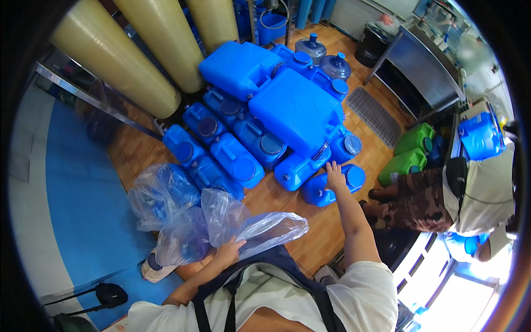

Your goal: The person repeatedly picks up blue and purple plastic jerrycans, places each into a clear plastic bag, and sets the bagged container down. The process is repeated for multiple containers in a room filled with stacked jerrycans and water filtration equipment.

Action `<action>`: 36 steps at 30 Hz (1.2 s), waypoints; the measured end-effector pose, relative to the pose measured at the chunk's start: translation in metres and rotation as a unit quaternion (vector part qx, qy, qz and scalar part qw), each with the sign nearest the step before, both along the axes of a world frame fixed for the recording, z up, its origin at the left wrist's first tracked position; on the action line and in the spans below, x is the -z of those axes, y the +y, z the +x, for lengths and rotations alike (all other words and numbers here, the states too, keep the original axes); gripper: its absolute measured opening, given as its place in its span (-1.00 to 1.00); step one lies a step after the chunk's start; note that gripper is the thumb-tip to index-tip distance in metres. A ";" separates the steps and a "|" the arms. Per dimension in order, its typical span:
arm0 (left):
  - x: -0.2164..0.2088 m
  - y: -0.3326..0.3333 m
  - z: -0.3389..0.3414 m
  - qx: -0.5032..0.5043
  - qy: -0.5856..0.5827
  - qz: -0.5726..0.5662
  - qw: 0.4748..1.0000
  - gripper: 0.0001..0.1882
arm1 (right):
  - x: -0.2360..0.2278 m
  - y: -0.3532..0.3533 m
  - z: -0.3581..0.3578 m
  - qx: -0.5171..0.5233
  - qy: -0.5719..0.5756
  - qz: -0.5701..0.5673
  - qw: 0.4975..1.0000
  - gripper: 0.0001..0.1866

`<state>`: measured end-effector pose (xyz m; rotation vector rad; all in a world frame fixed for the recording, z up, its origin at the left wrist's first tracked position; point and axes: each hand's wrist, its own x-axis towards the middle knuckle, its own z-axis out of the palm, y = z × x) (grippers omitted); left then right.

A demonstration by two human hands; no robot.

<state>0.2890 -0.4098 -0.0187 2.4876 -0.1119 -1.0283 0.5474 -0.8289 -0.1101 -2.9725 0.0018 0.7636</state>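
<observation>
The right hand (pixel 335 175) lies flat, fingers spread a little, on top of a small blue jug (pixel 323 190) lying on the wooden floor (pixel 310 238) beside a pile of big blue jugs (pixel 276 110). The left hand (pixel 228 252) is closed on a clear plastic bag (pixel 260 229), next to more bags (pixel 166 205).

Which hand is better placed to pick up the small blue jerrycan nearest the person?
The right hand, probably. It already rests on the small blue jerrycan at the front of the stack, arm stretched out to it. The left hand is back near the body, gripping clear plastic bags.
</observation>
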 end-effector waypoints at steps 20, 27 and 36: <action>0.001 -0.029 0.015 -0.109 0.037 0.002 0.993 -0.47 | 0.032 0.008 0.124 -0.213 0.044 -0.084 0.972 0.36; 0.011 -0.027 -0.002 -0.122 -0.050 -0.028 0.991 -0.49 | 0.045 0.059 0.055 -0.082 -0.013 0.015 0.996 0.15; -0.011 -0.017 -0.007 -0.141 -0.035 0.019 0.989 -0.44 | -0.039 0.083 0.044 0.005 -0.310 0.065 0.948 -0.24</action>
